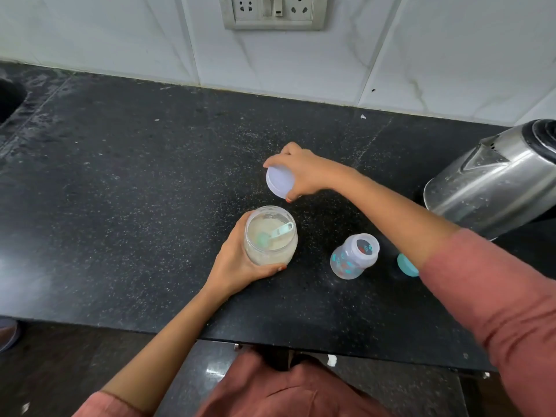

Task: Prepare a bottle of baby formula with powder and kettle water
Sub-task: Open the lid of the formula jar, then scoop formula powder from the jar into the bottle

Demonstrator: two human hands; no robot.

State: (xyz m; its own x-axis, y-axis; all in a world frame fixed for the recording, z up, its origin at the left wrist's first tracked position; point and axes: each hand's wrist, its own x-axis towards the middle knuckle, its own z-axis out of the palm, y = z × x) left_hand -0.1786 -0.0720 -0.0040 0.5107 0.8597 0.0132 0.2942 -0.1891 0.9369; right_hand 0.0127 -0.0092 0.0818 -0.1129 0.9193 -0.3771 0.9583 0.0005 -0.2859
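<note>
A clear jar of pale formula powder [270,236] stands open on the black counter, a light-blue scoop [275,233] lying inside it. My left hand [237,266] grips the jar from the left side. Farther back, my right hand [301,173] holds the jar's white round lid [279,181] by its edge, tilted, just above the counter. An open baby bottle [353,255] with printed marks stands right of the jar. A teal cap [406,264] peeks out from under my right forearm. The steel kettle [493,182] stands at the far right.
The black speckled counter [135,191] runs left to a sink edge [9,100]. A tiled wall with a socket plate [273,12] rises behind. The counter's front edge lies close to my body.
</note>
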